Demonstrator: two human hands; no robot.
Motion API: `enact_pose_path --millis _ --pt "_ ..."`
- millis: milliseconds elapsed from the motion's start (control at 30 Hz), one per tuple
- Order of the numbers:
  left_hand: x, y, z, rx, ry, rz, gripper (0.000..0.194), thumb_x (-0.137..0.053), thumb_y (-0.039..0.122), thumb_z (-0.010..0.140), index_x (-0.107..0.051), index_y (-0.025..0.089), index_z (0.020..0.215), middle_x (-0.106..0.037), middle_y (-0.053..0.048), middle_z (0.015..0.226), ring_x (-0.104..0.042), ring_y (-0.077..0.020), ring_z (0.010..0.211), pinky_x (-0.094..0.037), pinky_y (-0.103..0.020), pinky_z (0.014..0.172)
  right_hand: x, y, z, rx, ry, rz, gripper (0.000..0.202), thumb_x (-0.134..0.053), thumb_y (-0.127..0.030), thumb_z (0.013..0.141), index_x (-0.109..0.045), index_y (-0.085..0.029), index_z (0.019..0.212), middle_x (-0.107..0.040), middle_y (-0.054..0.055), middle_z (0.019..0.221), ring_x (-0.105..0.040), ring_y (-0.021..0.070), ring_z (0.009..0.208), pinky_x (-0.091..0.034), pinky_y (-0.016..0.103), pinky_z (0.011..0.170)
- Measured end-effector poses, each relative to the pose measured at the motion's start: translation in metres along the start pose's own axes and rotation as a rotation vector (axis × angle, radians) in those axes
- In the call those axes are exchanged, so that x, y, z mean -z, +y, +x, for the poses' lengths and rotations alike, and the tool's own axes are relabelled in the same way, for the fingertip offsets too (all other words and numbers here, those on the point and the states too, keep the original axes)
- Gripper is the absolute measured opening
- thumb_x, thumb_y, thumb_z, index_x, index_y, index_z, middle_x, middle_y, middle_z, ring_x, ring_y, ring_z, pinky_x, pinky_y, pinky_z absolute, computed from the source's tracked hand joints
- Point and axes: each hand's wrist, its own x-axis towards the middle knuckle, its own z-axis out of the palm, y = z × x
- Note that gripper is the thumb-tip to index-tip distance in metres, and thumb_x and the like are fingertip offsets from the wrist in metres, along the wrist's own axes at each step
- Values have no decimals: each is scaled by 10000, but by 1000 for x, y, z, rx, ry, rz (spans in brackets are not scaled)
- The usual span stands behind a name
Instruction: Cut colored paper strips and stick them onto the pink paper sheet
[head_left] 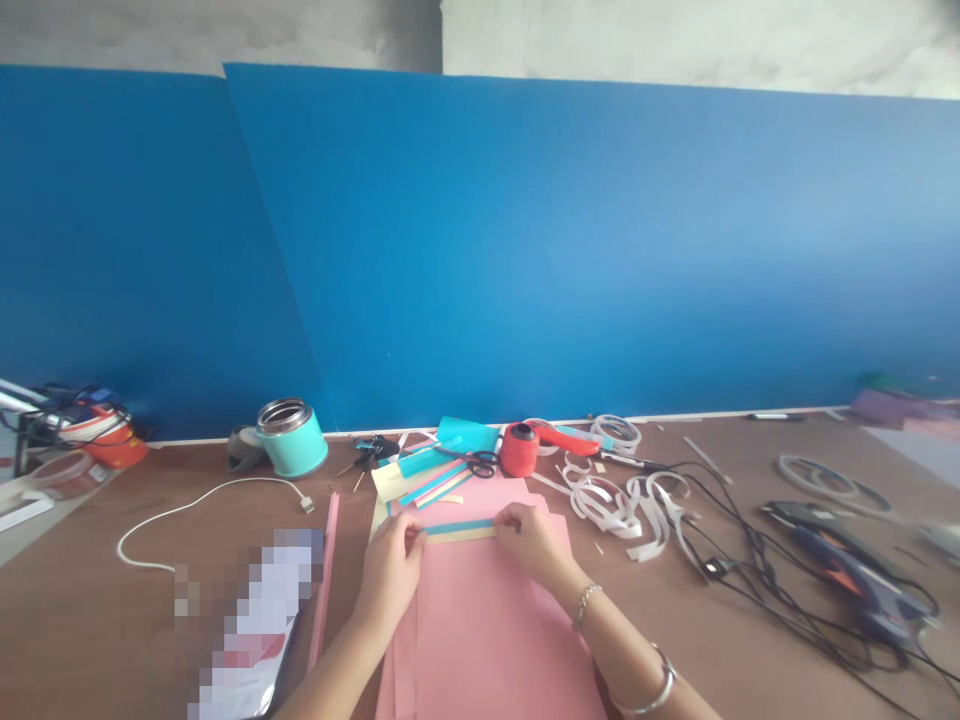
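We pinch a blue paper strip (459, 526) at its two ends, the fingers of our left hand (394, 565) and right hand (534, 545) closed on it, over the pink sheets (502, 630). A pale yellow strip (459, 537) runs along its near edge. Beyond lie black-handled scissors (482, 463), and curled white strips (643, 525) lie to our right.

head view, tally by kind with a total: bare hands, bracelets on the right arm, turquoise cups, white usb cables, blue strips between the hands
Hands: left hand, right hand: 2
Bracelets: chain bracelet, bangle: 2
Turquoise cup: 1
White usb cable: 1
Blue strip: 1
Total: 7
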Motion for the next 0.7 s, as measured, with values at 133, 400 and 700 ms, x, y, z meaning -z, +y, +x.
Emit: enact_pose_path --millis 133,400,700 --pt "0 -1 -1 -3 4 -3 102 -470 240 804 -563 197 809 -629 -49 793 -614 -207 758 -475 -335 689 1 -1 0 5 -1 -12 208 -523 -183 716 -726 -219 743 -685 26 779 -585 171 776 -389 216 647" --pt "1 -1 0 -29 -26 3 145 -414 221 827 -556 208 802 -618 -45 790 -602 -205 751 -463 -328 682 2 -2 0 14 -2 -29 219 -519 -164 707 -727 -223 742 -689 26 791 -585 167 769 -388 218 651" --pt "-1 -3 -1 -24 -20 29 139 -408 198 816 -546 201 816 -613 -55 803 -597 -215 772 -469 -353 700 6 -9 -2 -41 -15 -49 222 -518 -177 722 -731 -220 765 -696 29 841 -597 155 725 -398 223 678"
